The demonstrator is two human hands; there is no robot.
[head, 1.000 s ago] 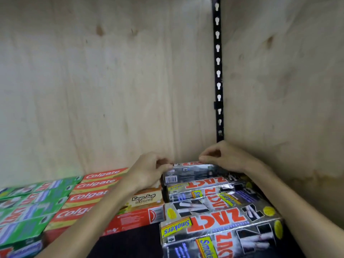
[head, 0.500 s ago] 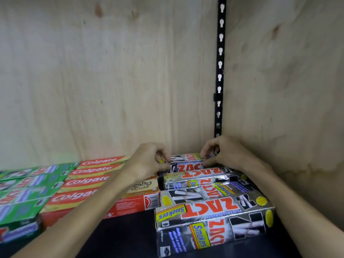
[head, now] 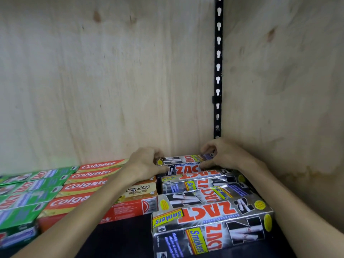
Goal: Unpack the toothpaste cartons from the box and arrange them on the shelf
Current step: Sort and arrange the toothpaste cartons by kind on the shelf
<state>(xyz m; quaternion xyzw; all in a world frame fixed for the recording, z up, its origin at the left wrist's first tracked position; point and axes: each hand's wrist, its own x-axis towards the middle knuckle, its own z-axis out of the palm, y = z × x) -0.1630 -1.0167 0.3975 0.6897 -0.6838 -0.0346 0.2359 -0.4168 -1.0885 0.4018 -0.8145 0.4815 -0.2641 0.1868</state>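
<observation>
Fingers (head: 205, 148) of both hands are pinched on the ends of a Zact carton (head: 184, 159) above the rear stack (head: 195, 172). If released skewed, it could slide off against the back wall (head: 130, 81).

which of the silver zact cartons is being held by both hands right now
The rearmost ZACT carton, by the back corner: the left hand and right hand pinch its ends. The other ZACT cartons lie untouched.

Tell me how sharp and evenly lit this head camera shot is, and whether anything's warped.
Head view: even, soft light on the plywood back wall; wide-angle bowing bends the black slotted rail; green cartons at the left edge smear into blur; the ZACT carton between left hand and right hand stays legible.
</observation>
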